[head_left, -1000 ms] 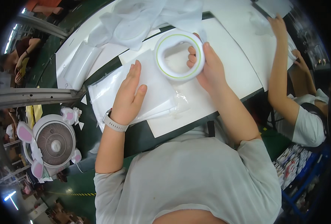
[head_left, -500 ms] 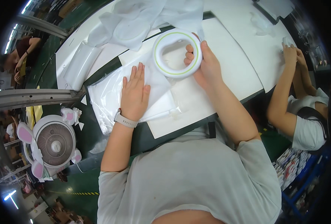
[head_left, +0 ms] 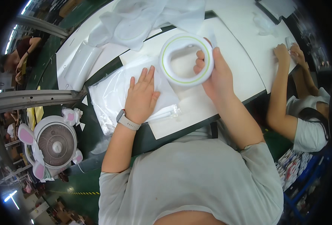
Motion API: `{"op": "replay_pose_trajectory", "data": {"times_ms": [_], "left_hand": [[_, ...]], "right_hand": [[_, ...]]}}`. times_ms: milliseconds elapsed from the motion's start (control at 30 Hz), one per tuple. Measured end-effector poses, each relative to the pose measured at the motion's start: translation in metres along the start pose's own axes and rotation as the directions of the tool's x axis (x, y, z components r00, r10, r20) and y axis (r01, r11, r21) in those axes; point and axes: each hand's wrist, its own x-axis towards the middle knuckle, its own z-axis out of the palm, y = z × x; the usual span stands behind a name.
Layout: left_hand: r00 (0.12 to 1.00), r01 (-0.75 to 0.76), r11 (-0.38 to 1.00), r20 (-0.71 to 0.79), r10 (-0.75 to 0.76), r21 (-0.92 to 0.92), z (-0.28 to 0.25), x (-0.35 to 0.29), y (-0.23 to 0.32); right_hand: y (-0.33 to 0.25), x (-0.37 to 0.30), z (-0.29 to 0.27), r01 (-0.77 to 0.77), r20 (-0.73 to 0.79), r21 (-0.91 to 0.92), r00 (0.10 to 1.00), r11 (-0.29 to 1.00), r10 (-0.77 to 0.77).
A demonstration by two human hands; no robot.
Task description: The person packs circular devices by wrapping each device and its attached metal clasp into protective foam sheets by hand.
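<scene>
My right hand [head_left: 221, 75] grips the right side of a thick white ring [head_left: 165, 62] with a thin green line around it. The fingers curl through its hole and the thumb lies along the outside. The ring is tilted up above white sheets [head_left: 240, 71]. My left hand [head_left: 140, 98], with a pale-strapped watch on the wrist, rests flat with fingers stretched out. Under it lies a pile of clear and milky plastic bags [head_left: 105, 99]. What those bags contain, if anything, I cannot make out.
Crumpled translucent bags [head_left: 130, 28] lie at the far side of the table, beside a curled clear sheet [head_left: 81, 63]. A pink-eared fan [head_left: 56, 146] stands at the left below a metal beam [head_left: 31, 99]. A co-worker's hands [head_left: 287, 54] are at the right.
The ring has moved right and nearer to me with my right hand. My left hand has slid slightly right over the plastic bags. The co-worker's hands have drawn apart.
</scene>
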Motion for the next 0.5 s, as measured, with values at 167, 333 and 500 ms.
{"op": "replay_pose_trajectory", "data": {"times_ms": [167,333,500], "left_hand": [[1.0,-0.005,0.997,0.011,0.005,0.082,0.001,0.001,0.006],[1.0,0.003,1.0,-0.017,-0.003,0.022,0.004,0.002,-0.002],[0.999,-0.02,0.991,-0.05,0.014,-0.136,0.001,0.001,-0.005]], "right_hand": [[0.004,0.0,0.001,-0.007,-0.009,0.055,1.0,0.998,0.007],[0.018,-0.014,-0.012,-0.051,-0.055,0.029,0.997,0.998,0.052],[0.018,-0.018,-0.024,-0.028,-0.075,0.032,0.997,0.999,0.03]]}}
